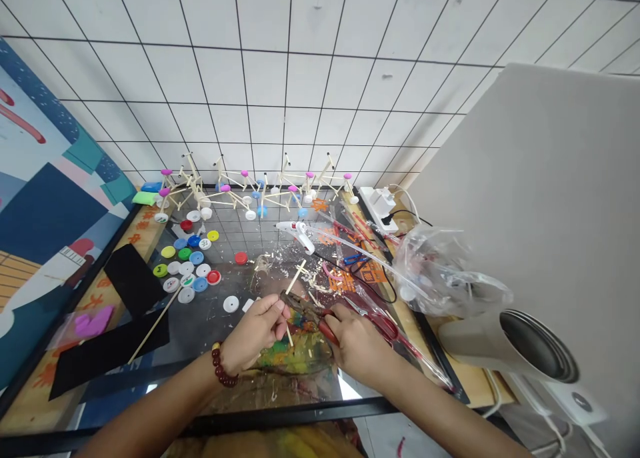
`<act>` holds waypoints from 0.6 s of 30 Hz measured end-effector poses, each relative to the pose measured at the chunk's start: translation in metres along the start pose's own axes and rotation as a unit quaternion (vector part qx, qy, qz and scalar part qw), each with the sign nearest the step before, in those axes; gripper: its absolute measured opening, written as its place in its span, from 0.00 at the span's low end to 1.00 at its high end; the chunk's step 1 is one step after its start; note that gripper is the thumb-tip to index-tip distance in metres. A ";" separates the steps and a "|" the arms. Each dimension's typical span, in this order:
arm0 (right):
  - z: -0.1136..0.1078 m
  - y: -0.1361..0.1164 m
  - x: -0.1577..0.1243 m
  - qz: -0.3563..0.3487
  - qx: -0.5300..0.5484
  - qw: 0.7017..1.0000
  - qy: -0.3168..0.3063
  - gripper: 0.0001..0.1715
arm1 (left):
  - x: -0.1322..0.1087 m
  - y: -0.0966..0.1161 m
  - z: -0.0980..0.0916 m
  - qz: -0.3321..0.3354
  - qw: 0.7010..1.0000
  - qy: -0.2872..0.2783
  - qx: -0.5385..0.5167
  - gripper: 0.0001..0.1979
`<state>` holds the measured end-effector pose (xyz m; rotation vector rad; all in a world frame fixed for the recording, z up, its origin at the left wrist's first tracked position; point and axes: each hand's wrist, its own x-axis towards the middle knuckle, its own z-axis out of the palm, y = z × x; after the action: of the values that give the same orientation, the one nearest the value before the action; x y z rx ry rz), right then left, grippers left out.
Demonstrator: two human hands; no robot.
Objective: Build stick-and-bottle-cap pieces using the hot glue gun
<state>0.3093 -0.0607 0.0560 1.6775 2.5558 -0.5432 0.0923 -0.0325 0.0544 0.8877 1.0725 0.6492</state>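
My left hand (pixel 256 330), with a dark red bead bracelet (pixel 220 368) on the wrist, pinches a thin pale wooden stick (pixel 297 276) over the glass tabletop. Red-handled pliers (pixel 306 307) are in my right hand (pixel 357 343), their jaws close to the left fingertips at the stick. Another length of pale stick (pixel 290 337) shows below the jaws; whether both lengths are one piece I cannot tell. Just right of my right hand lie red-handled scissors (pixel 384 326). Left of my hands is a group of coloured bottle caps (pixel 187 269).
Several stick frames with cap wheels (pixel 225 188) stand along the back. A white glue gun (pixel 299 235) lies mid-table among scraps. Black strips (pixel 113 361) and a long stick (pixel 154 328) lie left. A plastic bag (pixel 445 271), power strip (pixel 379 208) and white container (pixel 475 338) are right.
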 end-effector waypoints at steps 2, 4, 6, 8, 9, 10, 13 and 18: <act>-0.002 -0.001 0.001 0.003 -0.010 1.000 0.000 0.09 | 0.001 0.001 0.001 -0.003 1.000 0.003 0.001 0.22; -0.003 -0.002 0.002 0.004 -0.016 1.000 -0.001 0.09 | 0.000 0.003 0.001 -0.001 1.000 0.005 0.000 0.21; -0.002 -0.001 0.003 -0.002 -0.015 1.000 -0.001 0.09 | -0.002 0.005 0.001 -0.002 1.000 0.009 -0.004 0.20; 0.000 0.001 0.006 -0.005 -0.026 1.000 0.005 0.09 | -0.005 0.009 0.001 -0.026 0.999 0.007 -0.021 0.18; 0.002 0.002 0.007 -0.005 -0.037 0.999 0.006 0.09 | -0.007 0.012 0.002 -0.050 0.998 0.002 -0.037 0.16; 0.004 0.003 0.007 -0.005 -0.050 0.999 0.008 0.09 | -0.009 0.015 0.003 -0.077 0.995 -0.005 -0.055 0.15; 0.009 0.008 0.007 -0.010 -0.066 0.998 0.021 0.08 | -0.016 0.022 0.005 -0.120 0.988 -0.029 -0.097 0.14; 0.007 0.012 -0.003 -0.041 0.057 0.995 0.072 0.07 | -0.018 0.019 0.001 -0.039 0.997 -0.064 -0.019 0.16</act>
<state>0.3202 -0.0618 0.0470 1.7121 2.7551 -0.6068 0.0860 -0.0379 0.0788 0.8394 0.9720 0.5400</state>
